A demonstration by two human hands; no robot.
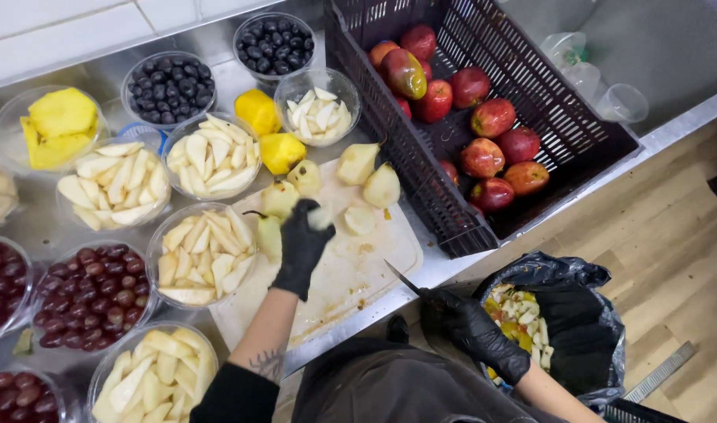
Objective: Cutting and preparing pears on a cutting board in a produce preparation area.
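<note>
Black-gloved left hand fingers touch a pale yellow-green pear; beyond them, red apples fill a dark crate, by a whitish board.

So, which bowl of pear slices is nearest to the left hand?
The bowl of pear slices just left of the left hand, beside the cutting board; the other slice bowls sit farther away.

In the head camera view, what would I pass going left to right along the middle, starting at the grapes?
Bowl of red grapes → bowl of pear slices → gloved left hand → cutting board → knife → crate of apples.
</note>
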